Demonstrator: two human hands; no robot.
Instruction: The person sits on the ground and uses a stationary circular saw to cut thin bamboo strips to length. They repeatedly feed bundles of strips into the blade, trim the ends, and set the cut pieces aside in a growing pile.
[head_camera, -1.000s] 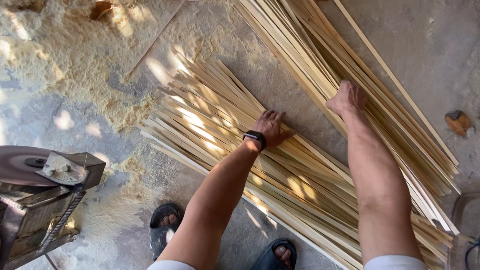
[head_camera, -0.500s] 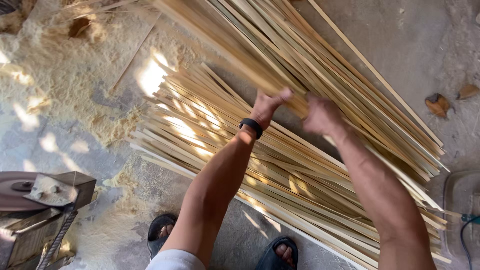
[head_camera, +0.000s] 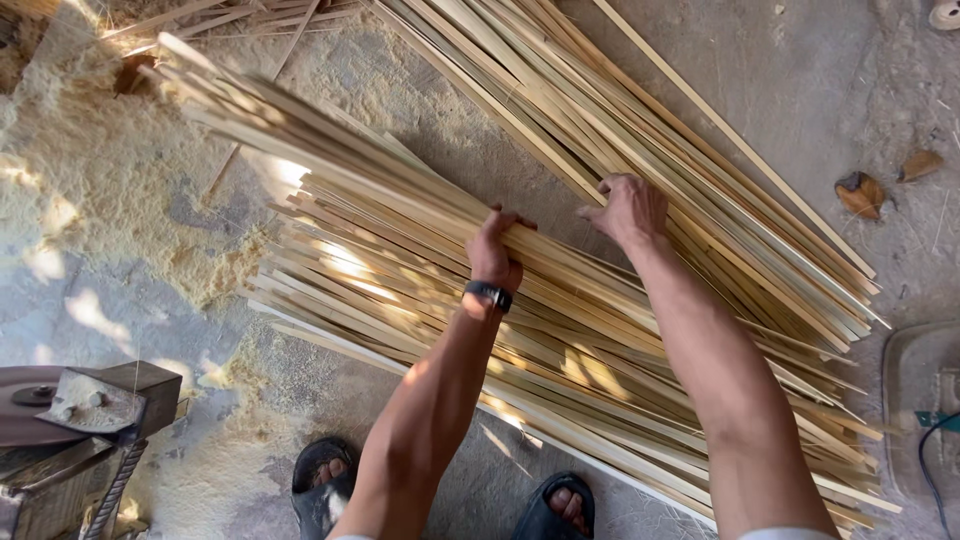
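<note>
Dusty concrete floor (head_camera: 800, 110), sawdust left of bamboo strips (head_camera: 400, 270). Left hand (head_camera: 495, 250) fingers clenched on lifted bundle; right hand (head_camera: 628, 212) fingers curled, grasp unclear; strip ends cut off.

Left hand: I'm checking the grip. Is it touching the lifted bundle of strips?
Touching. The head view shows the left hand with its fingers wrapped around the raised bundle of strips.
</note>
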